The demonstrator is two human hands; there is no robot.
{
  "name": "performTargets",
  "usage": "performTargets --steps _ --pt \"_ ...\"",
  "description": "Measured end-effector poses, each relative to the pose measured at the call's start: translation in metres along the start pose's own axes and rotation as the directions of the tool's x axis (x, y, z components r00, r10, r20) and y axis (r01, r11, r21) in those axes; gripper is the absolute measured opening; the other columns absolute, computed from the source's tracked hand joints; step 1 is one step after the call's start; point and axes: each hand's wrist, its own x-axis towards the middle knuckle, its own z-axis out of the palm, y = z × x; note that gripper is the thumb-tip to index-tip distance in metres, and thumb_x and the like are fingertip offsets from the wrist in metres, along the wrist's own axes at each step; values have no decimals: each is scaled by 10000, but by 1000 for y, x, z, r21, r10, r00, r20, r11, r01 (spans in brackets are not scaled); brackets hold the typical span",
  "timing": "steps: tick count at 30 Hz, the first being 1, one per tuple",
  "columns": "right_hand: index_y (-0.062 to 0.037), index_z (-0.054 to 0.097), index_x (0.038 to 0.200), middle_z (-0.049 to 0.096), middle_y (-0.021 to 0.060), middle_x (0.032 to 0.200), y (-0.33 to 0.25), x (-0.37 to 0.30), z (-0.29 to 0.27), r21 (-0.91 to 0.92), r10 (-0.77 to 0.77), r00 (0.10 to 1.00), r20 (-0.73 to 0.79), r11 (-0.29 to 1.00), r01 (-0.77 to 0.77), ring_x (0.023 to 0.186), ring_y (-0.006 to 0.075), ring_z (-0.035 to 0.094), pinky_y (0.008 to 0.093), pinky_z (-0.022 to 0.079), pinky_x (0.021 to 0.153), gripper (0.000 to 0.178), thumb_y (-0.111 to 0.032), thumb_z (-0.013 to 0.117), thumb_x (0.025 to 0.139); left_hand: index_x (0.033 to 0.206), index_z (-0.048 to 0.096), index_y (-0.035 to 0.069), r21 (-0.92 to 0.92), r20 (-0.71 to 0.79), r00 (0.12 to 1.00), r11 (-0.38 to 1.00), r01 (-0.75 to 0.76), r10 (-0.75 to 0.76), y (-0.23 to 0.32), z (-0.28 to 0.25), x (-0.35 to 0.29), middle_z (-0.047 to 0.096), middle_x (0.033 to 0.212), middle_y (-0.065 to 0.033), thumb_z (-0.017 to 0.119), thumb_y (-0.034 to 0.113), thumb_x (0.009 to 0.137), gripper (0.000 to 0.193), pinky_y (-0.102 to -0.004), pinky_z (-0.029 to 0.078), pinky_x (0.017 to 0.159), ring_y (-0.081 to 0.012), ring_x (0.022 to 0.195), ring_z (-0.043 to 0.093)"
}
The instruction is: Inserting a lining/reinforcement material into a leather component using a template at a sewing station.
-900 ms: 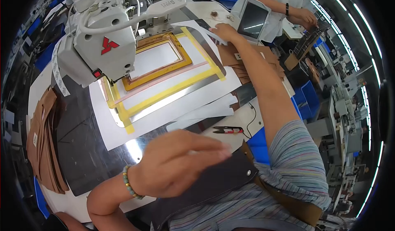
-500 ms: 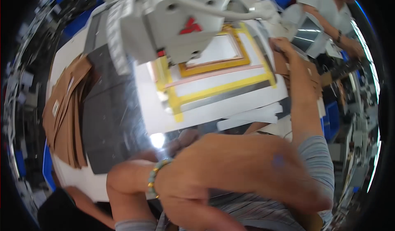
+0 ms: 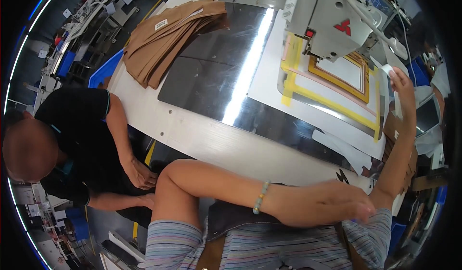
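Two bare hands at one sewing machine, well apart; one white strip in the right.
Right hand [image 3: 403, 83] closed in a pinch on one white strip [image 3: 387, 69], held just beside the far right side of one yellow frame [image 3: 338, 84] under the sewing machine [image 3: 332, 24]; left hand [image 3: 322, 205], one beaded bracelet [image 3: 261, 198] at its wrist, before the body, fingers together, cannot tell if it holds anything; on the worktop [image 3: 202, 137], one fanned pile of brown pieces [image 3: 166, 44], too overlapped to count, and one pair of dark snips [image 3: 342, 176]; one co-worker [image 3: 77, 121] in black at left, both hands low.
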Motion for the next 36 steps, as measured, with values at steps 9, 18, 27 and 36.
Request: performTargets --steps 9,18,27,36 --pt "10 772 1180 675 31 792 -40 -72 98 -27 -188 855 483 973 229 740 98 597 275 451 644 296 -218 695 1008 1212 713 9 398 -747 648 879 261 146 -75 -53 -49 736 1132 -87 563 163 1101 242 -312 538 984 -162 1037 693" --pt "-24 742 1212 720 104 1155 23 -99 87 -261 -142 906 398 929 261 1016 222 662 356 537 910 348 -296 724 994 1112 735 35 928 92 984 345 -140 153 -73 -41 72 727 1034 -99 734 73 929 187 -368 554 834 -253 949 698" --pt "-69 527 1511 378 180 1672 15 -136 113 -321 -468 691 550 645 693 1565 401 299 543 202 1289 609 -389 627 1003 982 729 62 977 168 879 43 -209 445 -96 -89 101 695 913 -71 781 108 865 136 -375 540 696 -252 810 669" --pt "-90 529 1527 359 163 1689 -6 -139 117 -269 -395 632 667 662 699 1570 390 288 544 174 1309 613 -407 600 1007 990 747 15 994 -39 787 -54 91 616 -20 -128 37 728 894 -99 794 64 815 187 -353 555 694 -276 789 697"
